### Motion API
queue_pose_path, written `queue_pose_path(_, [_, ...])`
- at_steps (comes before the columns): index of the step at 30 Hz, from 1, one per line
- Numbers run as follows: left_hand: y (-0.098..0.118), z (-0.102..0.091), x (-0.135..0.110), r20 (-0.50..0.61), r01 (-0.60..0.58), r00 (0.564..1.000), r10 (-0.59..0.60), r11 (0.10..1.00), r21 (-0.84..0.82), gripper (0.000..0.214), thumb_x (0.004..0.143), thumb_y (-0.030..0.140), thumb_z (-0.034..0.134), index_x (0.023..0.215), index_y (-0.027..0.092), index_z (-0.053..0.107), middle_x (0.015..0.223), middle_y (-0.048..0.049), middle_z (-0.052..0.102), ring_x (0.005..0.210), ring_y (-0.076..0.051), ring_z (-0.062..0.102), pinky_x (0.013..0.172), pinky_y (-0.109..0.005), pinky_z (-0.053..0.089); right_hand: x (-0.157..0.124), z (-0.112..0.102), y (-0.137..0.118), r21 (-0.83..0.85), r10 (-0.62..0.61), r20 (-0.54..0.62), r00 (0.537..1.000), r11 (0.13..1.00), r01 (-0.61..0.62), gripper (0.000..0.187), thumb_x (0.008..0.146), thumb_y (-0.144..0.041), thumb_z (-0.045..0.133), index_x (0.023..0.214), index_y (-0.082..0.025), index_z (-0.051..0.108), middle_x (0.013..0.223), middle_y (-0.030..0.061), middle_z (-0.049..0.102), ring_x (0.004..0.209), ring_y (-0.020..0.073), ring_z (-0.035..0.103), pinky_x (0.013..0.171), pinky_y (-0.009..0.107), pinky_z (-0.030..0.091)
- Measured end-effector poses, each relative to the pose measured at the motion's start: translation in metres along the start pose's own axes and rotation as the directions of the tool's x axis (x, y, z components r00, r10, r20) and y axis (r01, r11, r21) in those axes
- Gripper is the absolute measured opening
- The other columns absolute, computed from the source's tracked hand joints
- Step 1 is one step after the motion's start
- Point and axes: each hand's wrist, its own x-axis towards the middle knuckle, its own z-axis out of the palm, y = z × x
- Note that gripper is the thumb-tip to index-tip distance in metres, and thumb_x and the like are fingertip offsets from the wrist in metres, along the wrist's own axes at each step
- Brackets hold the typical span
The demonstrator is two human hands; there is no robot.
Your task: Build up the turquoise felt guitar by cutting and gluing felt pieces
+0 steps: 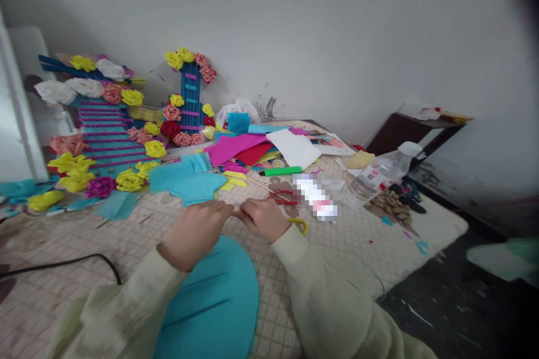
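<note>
My left hand (197, 234) and my right hand (265, 219) meet above the table, fingertips almost touching. Both are closed on a small, thin, pale stick-like piece (236, 211), mostly covered by the fingers. Beneath my left forearm lies a round turquoise disc (238, 286) with two dark slits or lines across it. Just beyond the hands are a turquoise paper cutout (196, 185) and several yellow strips (236, 175). Red-handled scissors or pliers (284, 197) and a curved yellow handle (301, 224) lie beside my right hand.
Two turquoise-and-blue models with paper flowers (113, 140) (191, 95) stand against the wall. Coloured paper sheets (233, 147), a green marker (282, 171), a plastic bottle (381, 174) and a peanut pile (391, 205) cover the back and right. A black cable (84, 258) crosses the left.
</note>
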Motion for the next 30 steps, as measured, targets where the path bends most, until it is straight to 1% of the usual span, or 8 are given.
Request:
queue_pose_path(3, [0.004, 0.0, 0.0, 0.027, 0.04, 0.999, -0.042, 0.997, 0.06, 0.035, 0.082, 0.002, 0.033, 0.1, 0.015, 0.06, 0.094, -0.0097, 0.067, 0.086, -0.025, 0.063, 0.066, -0.034, 0.046, 0.002, 0.005, 0.002, -0.067, -0.044, -0.012, 0.999, 0.997, 0.043, 0.025, 0.091, -0.029, 0.045, 0.077, -0.014, 0.059, 0.072, 0.0047, 0.064, 0.066, 0.0144, 0.058, 0.05, 0.026, 0.025])
queue_pose_path(5, [0.006, 0.0, 0.0, 0.044, 0.055, 0.997, -0.059, 0.995, 0.08, 0.036, 0.083, 0.002, 0.034, 0.104, 0.016, 0.059, 0.098, -0.0095, 0.067, 0.089, -0.025, 0.063, 0.066, -0.034, 0.046, 0.002, 0.01, 0.004, -0.088, -0.07, -0.035, 0.997, 0.994, 0.066, 0.024, 0.09, -0.03, 0.045, 0.076, -0.014, 0.058, 0.071, 0.0049, 0.063, 0.064, 0.0147, 0.058, 0.05, 0.027, 0.025])
queue_pose_path(9, [0.008, 0.001, 0.0, 0.034, 0.096, 0.994, -0.099, 0.992, 0.082, 0.035, 0.086, 0.006, 0.034, 0.107, 0.019, 0.058, 0.098, -0.0071, 0.067, 0.088, -0.025, 0.063, 0.065, -0.033, 0.045, 0.002, 0.02, 0.005, -0.113, -0.073, -0.093, 0.993, 0.992, 0.062, 0.028, 0.091, -0.034, 0.042, 0.075, -0.015, 0.056, 0.069, 0.0052, 0.063, 0.062, 0.0154, 0.057, 0.049, 0.028, 0.024])
queue_pose_path(13, [0.012, 0.001, -0.001, 0.011, 0.135, 0.991, -0.137, 0.987, 0.081, 0.03, 0.086, 0.009, 0.036, 0.101, 0.02, 0.06, 0.093, -0.0058, 0.068, 0.084, -0.024, 0.064, 0.061, -0.032, 0.043, 0.001, 0.025, 0.008, -0.105, -0.092, -0.124, 0.988, 0.991, 0.079, 0.028, 0.091, -0.033, 0.041, 0.075, -0.015, 0.055, 0.068, 0.0054, 0.062, 0.06, 0.0151, 0.056, 0.05, 0.027, 0.025])
queue_pose_path(16, [0.015, 0.001, -0.002, 0.002, 0.147, 0.989, -0.147, 0.988, 0.056, 0.028, 0.087, 0.01, 0.037, 0.099, 0.02, 0.061, 0.093, -0.0061, 0.068, 0.085, -0.023, 0.063, 0.063, -0.031, 0.043, 0.001, 0.027, 0.009, -0.1, -0.113, -0.14, 0.984, 0.99, 0.099, 0.029, 0.091, -0.033, 0.041, 0.074, -0.015, 0.054, 0.066, 0.0053, 0.061, 0.059, 0.015, 0.055, 0.05, 0.026, 0.026])
queue_pose_path(20, [0.016, 0.003, -0.003, -0.001, 0.173, 0.985, -0.173, 0.984, 0.034, 0.029, 0.087, 0.01, 0.036, 0.099, 0.02, 0.061, 0.094, -0.006, 0.068, 0.087, -0.024, 0.063, 0.064, -0.032, 0.044, 0.001, 0.029, 0.01, -0.109, -0.129, -0.161, 0.979, 0.988, 0.112, 0.032, 0.092, -0.034, 0.039, 0.072, -0.015, 0.054, 0.064, 0.0054, 0.061, 0.057, 0.0153, 0.056, 0.048, 0.027, 0.025])
queue_pose_path(24, [0.015, 0.004, -0.002, -0.018, 0.174, 0.985, -0.174, 0.983, 0.049, 0.028, 0.086, 0.009, 0.038, 0.097, 0.02, 0.06, 0.091, -0.0052, 0.069, 0.084, -0.025, 0.063, 0.063, -0.034, 0.045, 0.001, 0.031, 0.01, -0.116, -0.14, -0.168, 0.976, 0.986, 0.121, 0.03, 0.091, -0.034, 0.04, 0.072, -0.015, 0.054, 0.063, 0.0053, 0.061, 0.056, 0.0148, 0.056, 0.048, 0.027, 0.025])
queue_pose_path(30, [0.015, 0.002, -0.003, -0.015, 0.175, 0.985, -0.175, 0.983, 0.057, 0.029, 0.086, 0.009, 0.037, 0.097, 0.021, 0.061, 0.09, -0.0049, 0.069, 0.084, -0.026, 0.063, 0.063, -0.036, 0.046, 0.0, 0.033, 0.01, -0.118, -0.145, -0.201, 0.969, 0.985, 0.123, 0.031, 0.091, -0.033, 0.04, 0.071, -0.015, 0.054, 0.061, 0.0056, 0.061, 0.054, 0.015, 0.056, 0.048, 0.027, 0.025])
